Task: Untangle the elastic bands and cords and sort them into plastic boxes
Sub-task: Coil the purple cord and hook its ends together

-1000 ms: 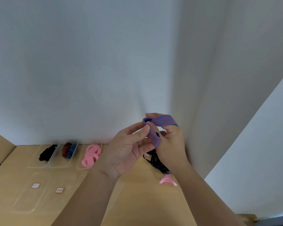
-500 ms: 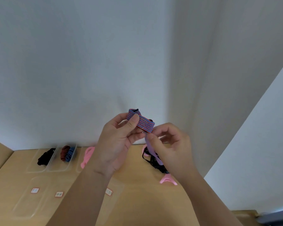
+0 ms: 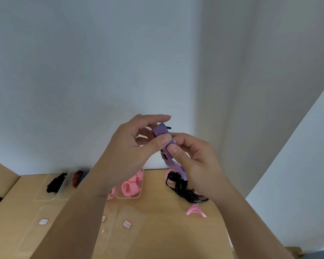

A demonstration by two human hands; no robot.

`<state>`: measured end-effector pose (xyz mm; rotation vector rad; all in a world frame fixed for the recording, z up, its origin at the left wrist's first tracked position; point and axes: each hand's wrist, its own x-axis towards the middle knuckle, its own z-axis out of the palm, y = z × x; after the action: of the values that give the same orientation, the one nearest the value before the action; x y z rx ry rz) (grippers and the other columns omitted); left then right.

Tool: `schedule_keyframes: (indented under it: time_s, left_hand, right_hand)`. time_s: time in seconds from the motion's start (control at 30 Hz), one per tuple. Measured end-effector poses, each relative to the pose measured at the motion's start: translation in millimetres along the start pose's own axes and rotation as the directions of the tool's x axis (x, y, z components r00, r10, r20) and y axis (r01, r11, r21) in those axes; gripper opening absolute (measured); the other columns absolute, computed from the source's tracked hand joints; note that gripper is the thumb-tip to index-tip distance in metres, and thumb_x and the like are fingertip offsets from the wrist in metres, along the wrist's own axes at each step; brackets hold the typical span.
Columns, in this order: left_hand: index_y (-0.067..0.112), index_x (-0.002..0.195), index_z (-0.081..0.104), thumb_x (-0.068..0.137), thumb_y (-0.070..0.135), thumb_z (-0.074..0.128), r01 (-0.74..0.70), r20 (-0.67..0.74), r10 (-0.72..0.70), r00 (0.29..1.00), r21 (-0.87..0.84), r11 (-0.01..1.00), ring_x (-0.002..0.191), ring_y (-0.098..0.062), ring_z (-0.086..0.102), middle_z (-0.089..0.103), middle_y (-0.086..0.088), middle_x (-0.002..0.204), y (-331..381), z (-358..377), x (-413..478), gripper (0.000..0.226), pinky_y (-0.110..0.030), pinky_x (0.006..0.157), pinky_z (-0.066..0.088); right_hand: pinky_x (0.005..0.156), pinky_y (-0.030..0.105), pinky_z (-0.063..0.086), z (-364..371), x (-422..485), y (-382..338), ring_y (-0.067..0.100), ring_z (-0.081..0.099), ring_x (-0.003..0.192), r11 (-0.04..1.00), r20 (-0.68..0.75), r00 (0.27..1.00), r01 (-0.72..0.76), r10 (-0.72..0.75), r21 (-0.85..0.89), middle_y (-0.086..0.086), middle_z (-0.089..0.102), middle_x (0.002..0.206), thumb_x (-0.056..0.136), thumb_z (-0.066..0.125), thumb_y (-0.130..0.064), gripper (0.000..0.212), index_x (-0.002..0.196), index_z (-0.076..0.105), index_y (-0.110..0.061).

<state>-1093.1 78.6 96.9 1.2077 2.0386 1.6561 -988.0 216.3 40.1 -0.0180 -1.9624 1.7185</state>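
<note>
Both grips pinched on one item: blue-and-red striped elastic band (image 3: 163,136), folded, raised above the counter (image 3: 157,230) against the pale wall (image 3: 101,71).

Left hand (image 3: 128,152): thumb pressed on the band's lower face, forefinger arched over its top edge, remaining fingers loosely curled.

Right hand (image 3: 193,161): thumb and forefinger closed on the same band from the right, touching the left thumb tip. Pale lilac strip (image 3: 173,166) hanging from under this pinch down behind the palm.

Small black tip (image 3: 168,127) protruding at the band's upper end; nature not discernible.

On the counter, far edge, left to right:
- clear plastic box (image 3: 52,193) with black bundle (image 3: 54,183);
- adjoining clear box with red-and-blue striped bands (image 3: 79,178), partly hidden by the left forearm;
- clear box (image 3: 140,186) with pink bands (image 3: 132,186).

Toward the counter's right edge: loose tangle of black cords (image 3: 181,188), with a pink loop (image 3: 169,173) at its far end and a pink piece (image 3: 195,211) just beside its near end. Tangle partly hidden by the right wrist.

Nearer the front edge: flat clear lids (image 3: 133,215) bearing small red-framed labels (image 3: 127,223), text too small to read.
</note>
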Motion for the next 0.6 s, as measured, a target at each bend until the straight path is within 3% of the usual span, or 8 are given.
schedule_keyframes:
  time_s: [0.13,0.3,0.37,0.43,0.47,0.5,0.6]
  left_hand:
    - [0.035,0.11,0.077,0.086,0.019,0.072,-0.019,0.022,0.022,1.0,-0.107,0.994,0.099,-0.012,0.072,0.078,0.004,0.104,5,-2,4,0.03,-0.016,0.084,0.054]
    - [0.035,0.106,0.081,0.077,0.034,0.082,0.024,0.056,-0.009,0.998,-0.261,0.965,0.092,-0.011,0.072,0.079,0.002,0.098,5,-2,8,0.029,-0.02,0.085,0.054]
    - [0.032,0.105,0.082,0.067,0.042,0.091,0.031,0.067,-0.009,0.998,-0.336,0.941,0.092,-0.013,0.072,0.079,0.001,0.098,4,-3,10,0.04,-0.023,0.086,0.055]
    - [0.029,0.107,0.081,0.064,0.044,0.092,0.02,0.096,0.019,0.995,-0.392,0.92,0.096,-0.014,0.073,0.079,-0.002,0.101,1,-3,11,0.048,-0.025,0.085,0.056]
    - [0.026,0.109,0.081,0.064,0.042,0.093,0.019,0.122,0.036,0.992,-0.422,0.906,0.099,-0.015,0.074,0.079,-0.003,0.104,0,-4,11,0.05,-0.026,0.086,0.057]
    - [0.025,0.111,0.08,0.064,0.04,0.093,0.022,0.147,0.049,0.988,-0.446,0.895,0.101,-0.016,0.074,0.079,-0.004,0.107,-2,-5,11,0.051,-0.028,0.086,0.057]
    - [0.025,0.108,0.081,0.059,0.039,0.096,0.025,0.152,0.055,0.987,-0.479,0.877,0.096,-0.014,0.074,0.079,-0.001,0.104,-5,-5,9,0.053,-0.028,0.083,0.058]
  right_hand:
    - [0.06,0.012,0.05,-4,3,-6,-0.002,0.062,0.067,0.991,-0.005,1.0,-0.024,0.025,0.132,-0.018,0.069,0.076,0.099,0.055,-0.014,0.017,0.087,0.066,-0.016]
    - [0.077,0.021,0.051,-11,9,-15,0.01,0.064,0.077,0.986,-0.019,0.999,-0.032,0.035,0.163,-0.007,0.071,0.077,0.093,0.058,-0.022,0.015,0.085,0.067,-0.012]
    - [0.089,0.039,0.058,-11,9,-13,0.026,0.071,0.086,0.968,-0.025,0.998,-0.055,0.063,0.243,0.008,0.074,0.084,0.092,0.06,-0.022,0.019,0.088,0.069,-0.006]
    - [0.099,0.057,0.053,-10,7,-12,0.043,0.07,0.097,0.948,-0.027,0.995,-0.084,0.096,0.307,0.023,0.073,0.093,0.092,0.061,-0.024,0.024,0.091,0.069,-0.002]
    - [0.099,0.06,0.051,-10,7,-11,0.044,0.07,0.097,0.938,-0.024,0.993,-0.104,0.119,0.332,0.024,0.073,0.094,0.092,0.061,-0.024,0.024,0.091,0.07,-0.002]
    - [0.097,0.059,0.052,-11,7,-9,0.041,0.071,0.096,0.926,-0.016,0.99,-0.124,0.139,0.356,0.022,0.073,0.093,0.092,0.061,-0.025,0.023,0.09,0.071,-0.004]
    - [0.087,0.038,0.057,-12,6,-6,0.029,0.071,0.089,0.891,0.038,0.986,-0.162,0.161,0.424,0.013,0.073,0.089,0.092,0.063,-0.023,0.018,0.085,0.076,-0.013]
